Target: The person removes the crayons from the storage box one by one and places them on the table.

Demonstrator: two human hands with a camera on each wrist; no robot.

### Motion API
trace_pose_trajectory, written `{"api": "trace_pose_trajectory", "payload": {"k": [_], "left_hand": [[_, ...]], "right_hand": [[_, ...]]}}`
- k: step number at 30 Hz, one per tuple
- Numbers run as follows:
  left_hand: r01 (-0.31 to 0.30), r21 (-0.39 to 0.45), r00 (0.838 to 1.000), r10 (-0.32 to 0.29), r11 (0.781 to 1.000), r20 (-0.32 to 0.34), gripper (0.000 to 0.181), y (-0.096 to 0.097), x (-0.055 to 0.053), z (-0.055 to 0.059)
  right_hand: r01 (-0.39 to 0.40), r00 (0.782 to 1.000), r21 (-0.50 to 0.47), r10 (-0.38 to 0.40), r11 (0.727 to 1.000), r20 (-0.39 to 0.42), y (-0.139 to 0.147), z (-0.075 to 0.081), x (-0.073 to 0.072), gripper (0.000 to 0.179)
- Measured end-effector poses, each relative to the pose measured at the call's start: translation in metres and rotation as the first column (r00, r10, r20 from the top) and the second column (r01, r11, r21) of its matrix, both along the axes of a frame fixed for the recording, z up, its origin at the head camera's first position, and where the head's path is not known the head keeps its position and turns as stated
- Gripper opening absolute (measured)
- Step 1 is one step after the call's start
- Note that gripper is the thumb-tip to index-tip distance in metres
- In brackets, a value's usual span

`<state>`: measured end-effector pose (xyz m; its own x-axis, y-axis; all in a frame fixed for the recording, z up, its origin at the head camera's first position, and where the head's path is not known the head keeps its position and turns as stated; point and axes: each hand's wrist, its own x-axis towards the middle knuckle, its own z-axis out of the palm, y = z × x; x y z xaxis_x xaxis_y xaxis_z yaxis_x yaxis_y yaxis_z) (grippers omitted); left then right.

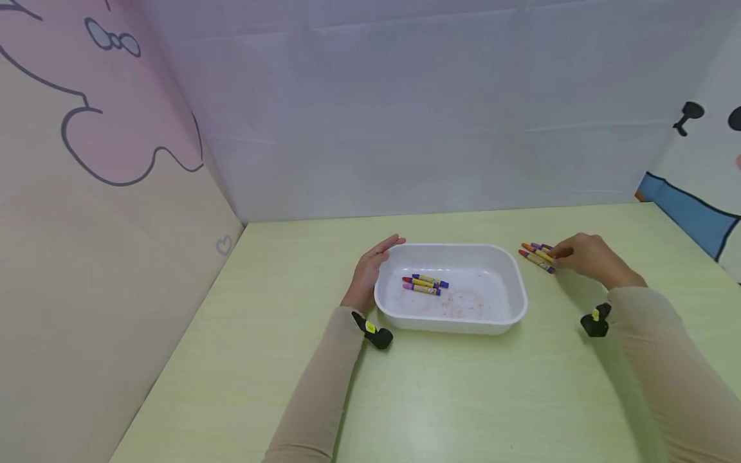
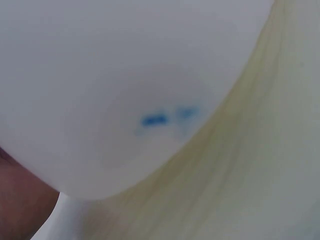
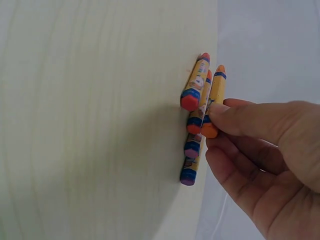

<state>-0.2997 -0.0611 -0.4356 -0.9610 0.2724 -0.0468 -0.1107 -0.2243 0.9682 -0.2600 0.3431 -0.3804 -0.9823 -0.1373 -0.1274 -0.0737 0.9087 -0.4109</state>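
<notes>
Orange crayon point(image 3: 218, 90), above the desk point(image 1: 463, 399) just off the right end of the white tray point(image 1: 451, 326): right hand point(image 1: 587, 258), the nearer one, pinches it close to its blunt end. Long axis slants, tip pointing away from the palm, toward far left in the head view; the tray lies to this hand's left. Red crayon point(image 3: 196, 82) sits just beside it. Left hand point(image 1: 366, 275) has its fingers extended along the tray's left end. Other crayons are partly covered in the right wrist view; cannot tell whether the pinched one touches them. Left wrist view cuts off most of its hand.
</notes>
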Motion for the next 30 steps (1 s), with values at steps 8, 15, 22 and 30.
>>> {"api": "trace_pose_trajectory", "payload": {"k": [8, 15, 22, 30], "left_hand": [[0.009, 0.001, 1.000, -0.009, 1.000, 0.001, 0.041, -0.001, -0.002, -0.001], [0.007, 0.012, 1.000, -0.007, 1.000, 0.020, 0.040, -0.001, -0.003, 0.000], [0.007, 0.031, 1.000, -0.007, 1.000, 0.018, 0.039, 0.001, -0.003, -0.001], [-0.002, 0.033, 1.000, 0.002, 0.999, -0.003, 0.040, 0.004, -0.003, -0.001]], "right_hand": [[0.004, 1.000, -0.012, -0.004, 1.000, 0.029, 0.004, -0.008, -0.001, 0.029], [-0.005, 1.000, 0.005, 0.004, 1.000, 0.025, 0.002, -0.007, 0.000, 0.028], [-0.017, 0.999, 0.026, 0.016, 1.000, 0.030, 0.002, 0.000, 0.001, 0.028], [-0.047, 0.999, 0.002, 0.047, 0.999, -0.015, -0.005, 0.017, 0.002, 0.032]]}}
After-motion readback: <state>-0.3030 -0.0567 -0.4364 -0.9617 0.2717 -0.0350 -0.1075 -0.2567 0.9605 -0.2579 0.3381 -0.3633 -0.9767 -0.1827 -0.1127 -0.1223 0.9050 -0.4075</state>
